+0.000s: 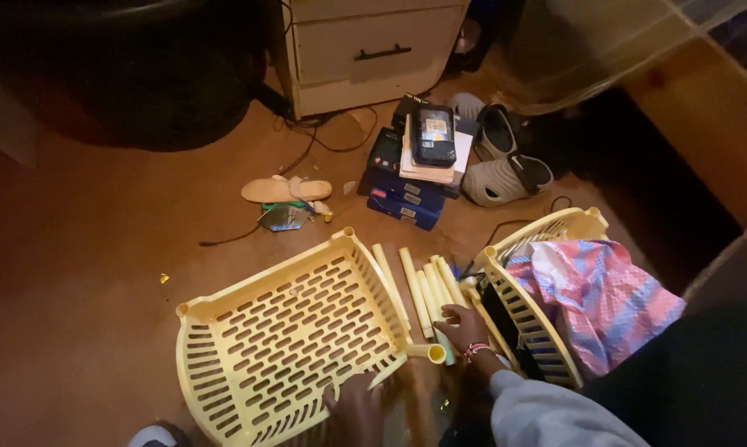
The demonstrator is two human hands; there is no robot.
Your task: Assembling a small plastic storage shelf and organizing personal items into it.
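A yellow slatted plastic tray point(282, 331) lies tilted on the brown floor. My left hand point(353, 407) grips its near edge at the bottom of the view. Several yellow plastic tubes point(419, 290) lie side by side between this tray and a second yellow tray point(526, 319) to the right. My right hand point(464, 325), with a bead bracelet at the wrist, rests on the tubes with its fingers curled over one. One short tube point(427, 352) lies crosswise just left of that hand. A pink and blue striped bag point(597, 298) fills the second tray.
A stack of dark boxes point(415, 178) with a black device on top stands behind the tubes. Beside it are grey clogs point(506, 178), a beige sandal point(286, 190) and loose cables. A white drawer cabinet point(373, 54) stands at the back, and a wooden frame point(704, 116) at the right.
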